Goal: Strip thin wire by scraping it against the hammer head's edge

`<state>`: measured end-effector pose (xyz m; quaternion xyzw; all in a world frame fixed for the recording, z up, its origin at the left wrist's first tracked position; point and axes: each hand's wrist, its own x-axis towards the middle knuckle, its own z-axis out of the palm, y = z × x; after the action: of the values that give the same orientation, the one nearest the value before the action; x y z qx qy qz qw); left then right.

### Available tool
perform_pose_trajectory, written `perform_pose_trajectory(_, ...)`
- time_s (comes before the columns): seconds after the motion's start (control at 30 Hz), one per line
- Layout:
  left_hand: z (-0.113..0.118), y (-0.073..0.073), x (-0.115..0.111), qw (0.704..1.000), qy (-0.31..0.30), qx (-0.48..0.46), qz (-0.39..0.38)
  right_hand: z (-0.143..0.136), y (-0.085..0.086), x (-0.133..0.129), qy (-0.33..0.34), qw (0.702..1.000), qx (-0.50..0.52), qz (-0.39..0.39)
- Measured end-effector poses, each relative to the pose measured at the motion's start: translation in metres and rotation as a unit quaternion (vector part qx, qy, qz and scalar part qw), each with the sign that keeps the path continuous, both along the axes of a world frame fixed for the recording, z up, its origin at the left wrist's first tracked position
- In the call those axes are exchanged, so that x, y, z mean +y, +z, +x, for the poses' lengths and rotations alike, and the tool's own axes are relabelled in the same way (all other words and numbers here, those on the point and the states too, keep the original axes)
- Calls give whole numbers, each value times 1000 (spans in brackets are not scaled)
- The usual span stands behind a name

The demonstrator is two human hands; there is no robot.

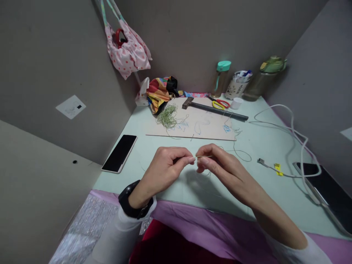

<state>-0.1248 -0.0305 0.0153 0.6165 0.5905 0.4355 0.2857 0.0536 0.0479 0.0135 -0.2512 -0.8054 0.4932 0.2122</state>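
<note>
Above the front of the table, my left hand (166,168) pinches a thin green cord (205,156) between thumb and fingertips. Just to its right, my right hand (224,165) is closed on the same cord with thumb and forefinger, and a short end sticks out over the fingers. The fingertips of both hands nearly meet. Loose cord loops (244,156) lie on the table behind my right hand. A tangled bundle of green cord (168,116) rests on a marked board (203,128) beyond my hands.
A hammer (217,110) and scissors (220,104) lie at the board's back. Bottles (220,80) and a pen holder (237,85) stand by the wall. One phone (120,153) is at left, another (327,194) at right with a white cable (302,157). A dotted bag (129,55) hangs above.
</note>
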Motion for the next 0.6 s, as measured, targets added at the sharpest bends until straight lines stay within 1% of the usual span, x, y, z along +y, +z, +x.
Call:
perform_pose_trajectory(0.07, 1, 1, -1, 1000, -1, 11, -6, -4, 1, -2, 19, 999, -16, -20)
perform_pose_trajectory(0.13, 1, 2, -3, 1000, -10, 0, -19, -7, 1, -4, 5, 1000, -14, -2)
perform_pose_trajectory(0.2, 0, 4, -5, 998, -20, -38, -37, -8, 1, -7, -21, 999, 14, 32)
perform_pose_trajectory(0.27, -1, 5, -8, 993, -20, -102, -53, -8, 0, -9, -42, 997, 45, 38)
perform_pose_trajectory(0.33, -3, 3, -12, 979, -23, -189, -67, -6, 0, -11, -63, 995, 72, -11)
perform_pose_trajectory(0.43, -4, -2, -16, 947, -20, -317, -50, -3, -3, -14, -70, 979, 112, -156)
perform_pose_trajectory(0.5, -3, -5, -19, 933, -8, -360, -15, -2, -4, -17, -62, 962, 135, -230)
perform_pose_trajectory(0.6, 2, -8, -23, 925, 6, -380, 27, -2, -3, -21, -54, 948, 148, -276)
